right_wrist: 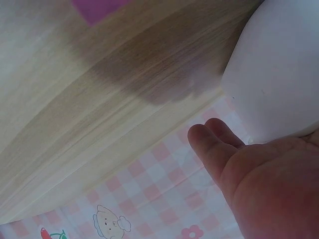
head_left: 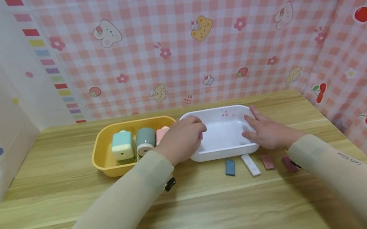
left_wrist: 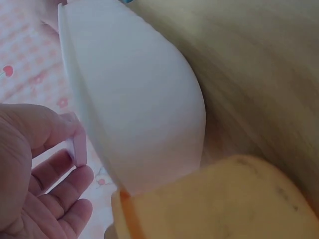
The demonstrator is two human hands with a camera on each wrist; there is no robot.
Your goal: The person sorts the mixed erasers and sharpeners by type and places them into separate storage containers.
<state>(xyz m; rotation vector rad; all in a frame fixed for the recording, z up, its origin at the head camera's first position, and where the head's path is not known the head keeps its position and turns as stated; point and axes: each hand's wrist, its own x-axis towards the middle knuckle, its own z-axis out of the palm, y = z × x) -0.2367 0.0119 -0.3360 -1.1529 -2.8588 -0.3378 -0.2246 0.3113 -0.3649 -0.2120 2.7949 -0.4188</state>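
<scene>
Over the left end of the white tray (head_left: 223,153), my left hand (head_left: 183,138) pinches a small pale pink rectangular block (left_wrist: 79,144) between thumb and finger. It looks like an eraser, mostly covered by the hand in the head view. My right hand (head_left: 270,130) rests at the tray's right end, fingers along the outside and thumb over the rim. Left of the tray is a yellow bin (head_left: 107,167). It holds a mint-and-cream sharpener-like item (head_left: 122,145), a grey-green one (head_left: 145,138) and a pink one (head_left: 161,133), partly behind my left hand.
On the wooden table (head_left: 194,219) before the white tray lie a blue block (head_left: 230,167), a white block (head_left: 250,165), a pink block (head_left: 267,162) and a dark red block (head_left: 289,164), partly under my right sleeve. A checked cloth (head_left: 183,69) hangs behind.
</scene>
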